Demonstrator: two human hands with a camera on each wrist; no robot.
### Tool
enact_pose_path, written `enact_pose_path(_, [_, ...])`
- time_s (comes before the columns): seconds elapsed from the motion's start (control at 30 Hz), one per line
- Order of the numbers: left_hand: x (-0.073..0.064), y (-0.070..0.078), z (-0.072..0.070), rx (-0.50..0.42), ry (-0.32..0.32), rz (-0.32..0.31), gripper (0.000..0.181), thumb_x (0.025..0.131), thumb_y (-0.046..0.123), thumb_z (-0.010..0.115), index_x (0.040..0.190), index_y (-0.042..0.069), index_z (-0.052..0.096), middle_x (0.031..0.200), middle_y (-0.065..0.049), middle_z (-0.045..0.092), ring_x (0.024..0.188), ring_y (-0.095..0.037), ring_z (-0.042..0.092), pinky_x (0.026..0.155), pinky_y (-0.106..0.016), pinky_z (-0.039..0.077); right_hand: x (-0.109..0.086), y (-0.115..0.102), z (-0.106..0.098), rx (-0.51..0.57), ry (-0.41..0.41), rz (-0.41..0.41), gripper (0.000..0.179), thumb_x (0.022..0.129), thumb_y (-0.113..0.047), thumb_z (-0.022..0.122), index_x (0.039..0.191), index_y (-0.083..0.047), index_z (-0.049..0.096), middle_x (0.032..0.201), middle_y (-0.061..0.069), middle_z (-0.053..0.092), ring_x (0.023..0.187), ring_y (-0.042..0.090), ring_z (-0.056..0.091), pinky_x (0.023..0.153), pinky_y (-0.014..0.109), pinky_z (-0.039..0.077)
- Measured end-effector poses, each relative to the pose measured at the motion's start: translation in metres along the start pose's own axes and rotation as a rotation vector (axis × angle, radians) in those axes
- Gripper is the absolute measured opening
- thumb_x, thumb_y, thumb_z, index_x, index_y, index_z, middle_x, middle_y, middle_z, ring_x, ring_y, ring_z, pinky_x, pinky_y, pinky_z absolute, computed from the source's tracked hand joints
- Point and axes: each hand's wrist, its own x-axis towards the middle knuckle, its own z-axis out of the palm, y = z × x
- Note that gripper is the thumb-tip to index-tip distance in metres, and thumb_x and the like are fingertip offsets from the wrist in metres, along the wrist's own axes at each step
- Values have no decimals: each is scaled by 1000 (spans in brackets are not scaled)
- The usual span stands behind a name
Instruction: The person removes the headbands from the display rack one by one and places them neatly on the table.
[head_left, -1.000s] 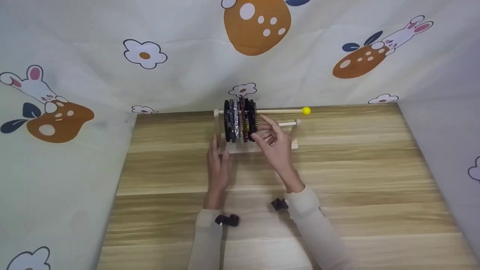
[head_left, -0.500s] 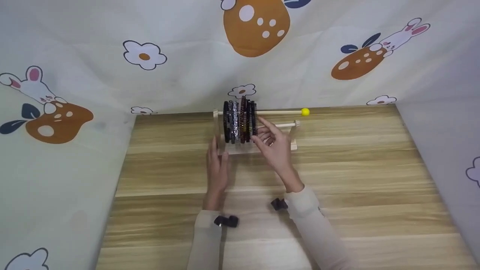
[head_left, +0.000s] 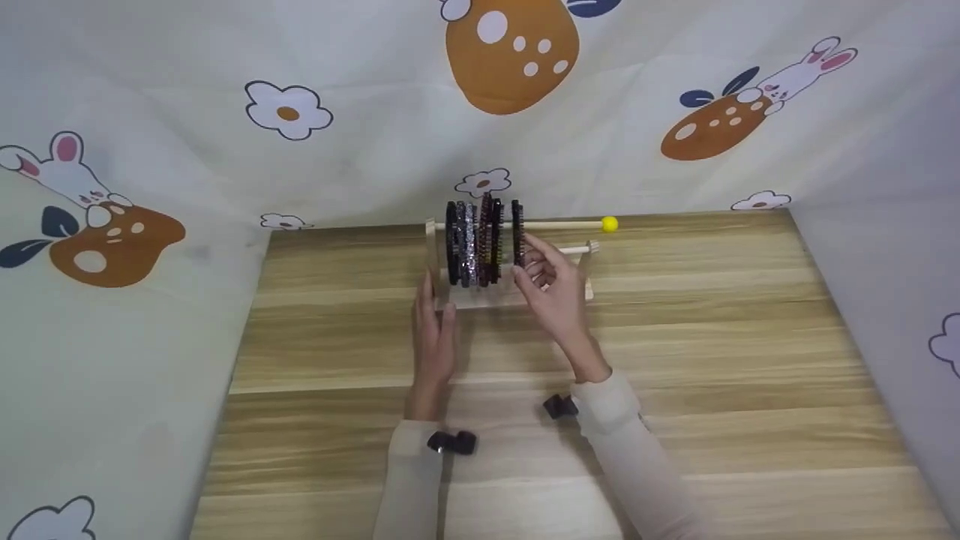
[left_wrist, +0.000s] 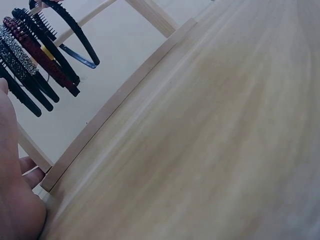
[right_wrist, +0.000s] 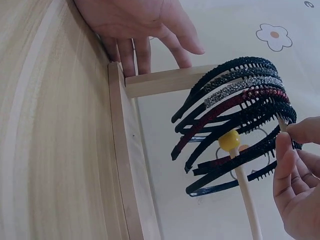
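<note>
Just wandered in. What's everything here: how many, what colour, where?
Headbands: several, overlapping; black, silver, dark red; on the stand.
Stand: one, pale wood, far side of the table.
Balls: two seen, yellow, on ends of rods.
Table: one, woody brown, under the stand.
Cloth: count unclear, pale, printed, behind the table.
Gadgets: two, black, at the sleeves.
Sleeves: two, cream, on forearms.
Left hand: one, bare, at stand's left end.
Right hand: one, bare, pinching a black headband.

A black headband [head_left: 517,225] stands just beside glittery headbands [head_left: 470,247] on a wooden rack [head_left: 562,225].
</note>
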Motion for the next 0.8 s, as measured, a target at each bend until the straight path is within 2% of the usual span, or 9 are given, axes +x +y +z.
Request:
enact_pose_path(0.23, [2, 0, 0, -4, 9, 8, 69, 115, 29, 48, 178, 14, 22, 182, -19, 22, 163, -49, 28, 126, -81, 21, 2, -2, -5, 15, 20, 6, 50, 94, 9, 80, 141, 13, 66, 100, 20, 74, 81, 9, 64, 71, 17, 57])
enact_pose_path(0.5, [1, 2, -1, 10, 4, -26, 69, 116, 31, 48, 178, 18, 22, 182, -19, 22, 161, -50, 31, 123, -84, 25, 4, -9, -14, 26, 58, 8, 49, 93, 11, 77, 141, 12, 67, 101, 19, 73, 80, 9, 63, 69, 17, 55])
enact_pose_path(0.8, [2, -2, 0, -24, -3, 31, 70, 115, 21, 48, 178, 18, 20, 181, -21, 24, 149, -51, 46, 116, -80, 40, 5, -15, -23, 32, 60, -14, 48, 94, 13, 74, 141, 14, 66, 104, 23, 72, 81, 8, 64, 69, 16, 56])
